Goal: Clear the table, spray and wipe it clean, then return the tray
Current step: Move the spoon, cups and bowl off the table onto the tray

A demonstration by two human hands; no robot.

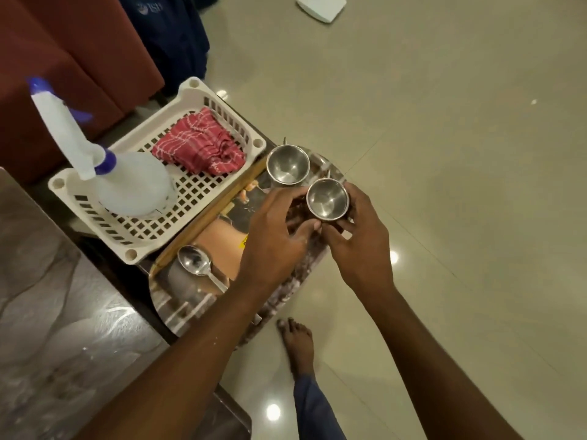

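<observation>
A shiny steel tray (pixel 190 300) rests on a dark side stand beside the table. On it stand two steel cups: one (pixel 287 165) at the far end, and a nearer cup (pixel 327 200) held between both hands. My left hand (pixel 279 230) touches its left side and my right hand (pixel 359 236) wraps its right side. A steel spoon (pixel 198 265) lies on the tray's near end. A white slotted basket (pixel 127 236) to the left holds a clear spray bottle (pixel 133 182) with a blue-white trigger and a folded red cloth (pixel 203 147).
The glossy marble table (pixel 63 328) fills the lower left. A reddish sofa (pixel 63 58) stands at the back left with a dark blue garment (pixel 171 36) beside it. Beige tiled floor lies to the right, with my bare foot (pixel 298 344) and a white object (pixel 320 6) far off.
</observation>
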